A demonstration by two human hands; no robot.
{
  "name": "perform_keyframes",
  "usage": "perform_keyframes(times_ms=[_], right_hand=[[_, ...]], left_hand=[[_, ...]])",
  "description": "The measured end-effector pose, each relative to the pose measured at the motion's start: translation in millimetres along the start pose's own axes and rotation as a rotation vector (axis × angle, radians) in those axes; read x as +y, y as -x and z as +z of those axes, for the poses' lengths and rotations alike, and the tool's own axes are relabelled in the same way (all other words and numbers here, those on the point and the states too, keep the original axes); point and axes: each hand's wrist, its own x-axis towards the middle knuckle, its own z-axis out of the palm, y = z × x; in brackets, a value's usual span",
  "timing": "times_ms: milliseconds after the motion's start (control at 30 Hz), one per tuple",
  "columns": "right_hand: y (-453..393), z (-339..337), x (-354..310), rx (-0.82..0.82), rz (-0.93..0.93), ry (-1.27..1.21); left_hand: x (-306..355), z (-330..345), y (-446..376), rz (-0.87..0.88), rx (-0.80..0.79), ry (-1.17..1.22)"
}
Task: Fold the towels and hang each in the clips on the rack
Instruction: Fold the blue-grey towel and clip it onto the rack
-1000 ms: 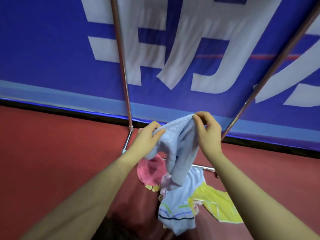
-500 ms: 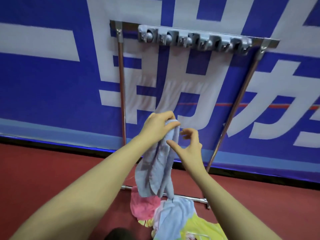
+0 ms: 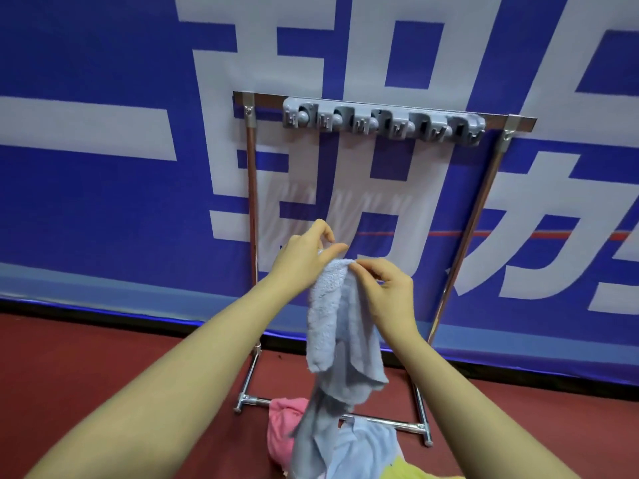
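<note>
Fingers of both hands meet at the top of a pale blue towel [image 3: 340, 326], held up in front of a metal rack [image 3: 251, 216]. On the left hand [image 3: 304, 261], the thumb and forefinger curl toward each other and pinch the towel's upper left corner, with the other fingers bent loosely above. On the right hand [image 3: 387, 292], the fingertips are drawn together and pinch the top edge of the towel just beside the left hand's grip. Both forearms reach in from the bottom of the view.

From those two grips the towel hangs down in loose folds, bunched and narrow, its lower end reaching toward the floor. It is well below a grey bar of clips [image 3: 382, 121] fixed along the rack's top rail; none of the clips holds anything.

Below the hanging towel, at the foot of the rack, lies a heap of other cloths on the red floor [image 3: 103, 368]: a pink towel [image 3: 283, 430] at the left, a light blue towel [image 3: 366, 451] in the middle, and a yellow towel [image 3: 404, 471] at the bottom edge of the view. They lie across the rack's lower crossbar.

Behind the rack stands a blue banner [image 3: 103, 202] with large white characters, running the full width of the view.
</note>
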Motion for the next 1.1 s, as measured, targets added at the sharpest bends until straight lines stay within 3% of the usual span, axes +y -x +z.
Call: perform_keyframes(times_ms=[100, 267, 467, 600, 833, 1100], right_hand=[[-6.4, -8.1, -3.4, 0.026, 0.01, -0.032], [-21.2, -18.8, -11.4, 0.026, 0.005, -0.01], [-33.3, -32.9, -12.8, 0.028, 0.014, -0.029], [-32.3, -40.9, -10.3, 0.003, 0.053, -0.041], [-22.1, -50.3, -13.2, 0.007, 0.087, -0.131], [-18.3, -30.9, -18.9, 0.047, -0.145, 0.236]], left_hand=[[2.8, 0.9, 12.5, 0.042, -0.028, 0.072], [-2.9, 18.6, 34.3, 0.087, -0.043, -0.027], [18.1, 24.1, 24.9, -0.016, 0.113, 0.282], [34.2, 15.0, 12.5, -0.036, 0.086, 0.353], [60.6, 10.4, -10.7, 0.001, 0.108, 0.249], [76.8, -9.5, -24.9, 0.087, 0.189, 0.083]])
